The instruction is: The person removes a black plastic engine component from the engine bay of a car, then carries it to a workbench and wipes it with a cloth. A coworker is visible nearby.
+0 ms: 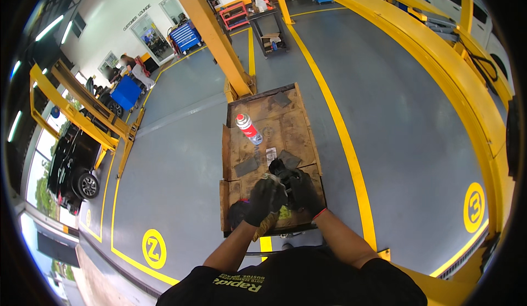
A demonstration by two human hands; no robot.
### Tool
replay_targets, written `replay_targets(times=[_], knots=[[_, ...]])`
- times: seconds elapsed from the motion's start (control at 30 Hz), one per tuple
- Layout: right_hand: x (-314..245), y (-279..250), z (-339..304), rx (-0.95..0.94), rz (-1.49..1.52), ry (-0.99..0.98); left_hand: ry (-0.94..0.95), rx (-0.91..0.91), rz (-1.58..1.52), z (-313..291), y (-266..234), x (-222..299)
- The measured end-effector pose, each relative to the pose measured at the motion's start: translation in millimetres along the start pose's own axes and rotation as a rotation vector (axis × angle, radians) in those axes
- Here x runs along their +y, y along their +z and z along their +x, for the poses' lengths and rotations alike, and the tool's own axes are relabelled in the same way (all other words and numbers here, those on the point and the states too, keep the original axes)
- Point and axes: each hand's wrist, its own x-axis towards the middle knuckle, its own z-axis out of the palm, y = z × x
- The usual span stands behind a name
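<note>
Both my hands wear black gloves and meet over the near end of a cardboard-lined cart top (233, 158). My right hand (305, 192) is closed around a dark, irregular part (279, 167), whose kind I cannot make out. Pressed up beside it, my left hand (263, 199) has its fingers closed at the part's left side, where something pale and shiny shows. Beyond them an aerosol can (250, 130) with a red and white body stands upright. Grey square pads (247, 166) lie flat on the cardboard. Under my left wrist are a brownish glove-like item (266, 226) and something yellow-green (284, 212).
A black bundle (237, 212) sits at the cart's near left corner. An orange lift post (211, 37) rises just behind the cart. A yellow lift arm (439, 59) curves along the right. Farther off are a tool trolley (269, 29), a blue cabinet (126, 92) with people, and a black car (74, 169).
</note>
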Motion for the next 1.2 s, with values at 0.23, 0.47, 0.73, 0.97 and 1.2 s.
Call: replay_targets(times=[0.23,0.47,0.73,0.97,1.2], knots=[[-20.4,10.8,-6.4,0.094,0.559,-0.038,0.639,0.091,0.511,18.3,48.9,67.9],[26.2,37.0,1.2,-0.037,0.311,-0.173,0.314,0.161,0.546,47.9,64.7,29.9],[-3.3,28.5,-0.7,-0.093,0.171,-0.024,0.066,0.089,-0.773,94.3,-5.8,93.4],[-22.3,26.9,11.7,0.01,0.083,-0.03,0.376,0.069,0.417,70.1,63.7,93.1],[-23.3,36.0,13.5,0.018,-0.094,-0.22,-0.28,0.135,-0.969,108.8,27.9,59.9]])
